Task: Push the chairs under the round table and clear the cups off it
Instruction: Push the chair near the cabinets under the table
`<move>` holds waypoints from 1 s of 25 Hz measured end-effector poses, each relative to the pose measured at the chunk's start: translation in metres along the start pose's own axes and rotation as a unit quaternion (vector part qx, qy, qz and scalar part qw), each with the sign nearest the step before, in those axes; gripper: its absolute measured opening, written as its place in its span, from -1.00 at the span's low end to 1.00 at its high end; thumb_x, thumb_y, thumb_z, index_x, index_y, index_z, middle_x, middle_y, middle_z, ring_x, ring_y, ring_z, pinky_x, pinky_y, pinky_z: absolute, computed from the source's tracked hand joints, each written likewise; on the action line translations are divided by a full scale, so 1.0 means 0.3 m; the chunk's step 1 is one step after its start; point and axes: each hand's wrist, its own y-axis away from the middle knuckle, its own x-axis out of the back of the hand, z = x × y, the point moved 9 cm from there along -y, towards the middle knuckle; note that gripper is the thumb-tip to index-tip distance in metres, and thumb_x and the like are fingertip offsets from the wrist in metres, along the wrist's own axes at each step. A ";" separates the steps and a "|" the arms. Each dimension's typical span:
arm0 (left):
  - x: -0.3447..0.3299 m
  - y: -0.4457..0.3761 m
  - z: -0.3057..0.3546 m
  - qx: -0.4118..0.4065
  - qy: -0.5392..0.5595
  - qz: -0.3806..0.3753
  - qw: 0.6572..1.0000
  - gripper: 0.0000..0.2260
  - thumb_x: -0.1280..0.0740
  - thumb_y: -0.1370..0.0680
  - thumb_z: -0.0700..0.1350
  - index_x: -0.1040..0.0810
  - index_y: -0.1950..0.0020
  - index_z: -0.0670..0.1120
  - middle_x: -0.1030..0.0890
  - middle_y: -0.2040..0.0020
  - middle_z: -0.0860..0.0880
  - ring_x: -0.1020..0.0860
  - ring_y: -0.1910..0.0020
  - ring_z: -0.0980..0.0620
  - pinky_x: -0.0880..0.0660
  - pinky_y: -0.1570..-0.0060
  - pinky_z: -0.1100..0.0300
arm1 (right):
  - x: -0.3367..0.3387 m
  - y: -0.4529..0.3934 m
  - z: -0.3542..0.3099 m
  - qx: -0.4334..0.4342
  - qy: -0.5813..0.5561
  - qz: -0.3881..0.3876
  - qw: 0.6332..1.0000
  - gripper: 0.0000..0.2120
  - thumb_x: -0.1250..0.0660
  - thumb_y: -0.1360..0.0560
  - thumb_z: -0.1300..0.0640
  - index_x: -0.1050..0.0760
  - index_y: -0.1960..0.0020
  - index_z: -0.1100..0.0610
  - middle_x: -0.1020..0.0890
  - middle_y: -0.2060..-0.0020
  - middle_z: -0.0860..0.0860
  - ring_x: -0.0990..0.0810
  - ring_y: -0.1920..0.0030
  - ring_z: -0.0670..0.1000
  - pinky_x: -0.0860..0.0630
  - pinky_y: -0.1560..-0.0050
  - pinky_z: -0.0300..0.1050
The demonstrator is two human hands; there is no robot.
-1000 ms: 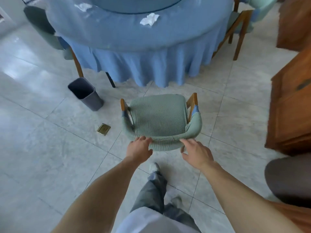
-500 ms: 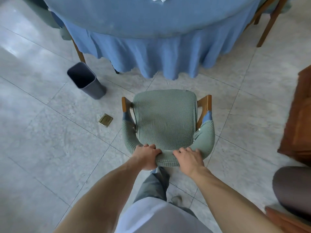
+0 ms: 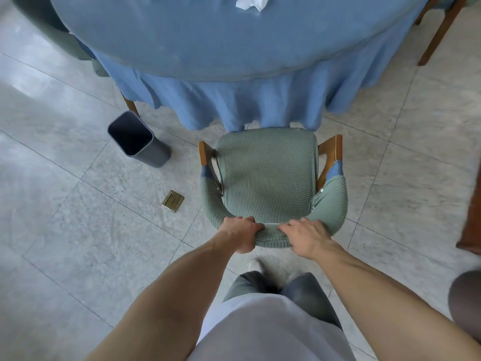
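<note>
Both hands clamp the curved backrest of the green chair [image 3: 268, 178]: left hand [image 3: 240, 234] curled over the rim, right hand [image 3: 305, 237] gripping just beside it. Chair faces the round table [image 3: 208, 40], its seat's front edge right at the hanging blue cloth. A grey bin [image 3: 138, 140] stands to the left; a crumpled napkin [image 3: 251, 1] lies on the tabletop.
</note>
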 end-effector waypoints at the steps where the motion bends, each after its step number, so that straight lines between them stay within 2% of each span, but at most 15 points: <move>1: 0.029 -0.030 -0.023 0.002 -0.004 0.005 1.000 -0.56 -0.29 -0.56 -0.01 -0.35 -0.43 0.21 -0.53 -0.11 0.08 -0.57 -0.05 -0.04 -0.52 0.02 -0.03 | 0.028 -0.036 0.013 0.002 -0.003 -0.001 1.000 -0.53 -0.25 -0.54 0.14 -0.30 -0.42 -0.11 -0.53 -0.20 -0.02 -0.50 -0.18 0.11 -0.48 -0.14 0.12; 8: 0.311 -0.263 -0.219 0.048 0.003 0.047 0.998 -0.64 -0.30 -0.57 -0.04 -0.42 -0.33 0.25 -0.56 -0.07 0.13 -0.56 -0.08 -0.01 -0.41 -0.13 -0.16 | 0.312 -0.320 0.120 0.045 -0.013 0.023 0.999 -0.53 -0.23 -0.56 0.12 -0.30 -0.43 -0.16 -0.57 -0.20 -0.04 -0.59 -0.17 0.10 -0.53 -0.14 0.10; 12: 0.493 -0.401 -0.331 0.070 -0.001 0.048 0.996 -0.61 -0.33 -0.56 -0.03 -0.41 -0.35 0.26 -0.58 -0.09 0.15 -0.55 -0.12 0.00 -0.38 -0.19 -0.27 | 0.490 -0.488 0.183 0.076 -0.005 0.044 0.996 -0.53 -0.17 -0.54 0.20 -0.36 -0.40 -0.14 -0.64 -0.08 0.03 -0.64 -0.06 0.12 -0.54 -0.04 0.06; 16: 0.664 -0.543 -0.396 0.083 0.013 0.056 0.995 -0.62 -0.33 -0.55 -0.02 -0.42 -0.34 0.27 -0.59 -0.12 0.17 -0.55 -0.14 0.02 -0.37 -0.20 -0.29 | 0.642 -0.632 0.291 0.096 0.008 0.048 0.994 -0.51 -0.17 -0.53 0.22 -0.37 -0.41 -0.11 -0.65 -0.09 0.04 -0.64 -0.07 0.14 -0.52 -0.03 0.04; 21: 0.839 -0.712 -0.383 0.091 0.032 0.076 0.992 -0.65 -0.31 -0.56 -0.03 -0.44 -0.32 0.24 -0.59 -0.07 0.15 -0.57 -0.07 0.00 -0.40 -0.15 -0.26 | 0.792 -0.762 0.499 0.099 0.004 0.035 0.994 -0.48 -0.17 -0.53 0.17 -0.35 -0.42 -0.23 -0.63 -0.14 0.03 -0.62 -0.11 0.15 -0.52 -0.10 0.05; 25: 0.927 -0.795 -0.390 0.105 0.044 0.079 0.990 -0.63 -0.33 -0.57 -0.01 -0.42 -0.35 0.26 -0.59 -0.11 0.15 -0.57 -0.10 0.00 -0.40 -0.15 -0.22 | 0.871 -0.833 0.588 0.099 0.004 0.038 0.994 -0.44 -0.18 -0.54 0.18 -0.30 -0.45 -0.26 -0.63 -0.18 -0.01 -0.62 -0.13 0.12 -0.53 -0.14 0.05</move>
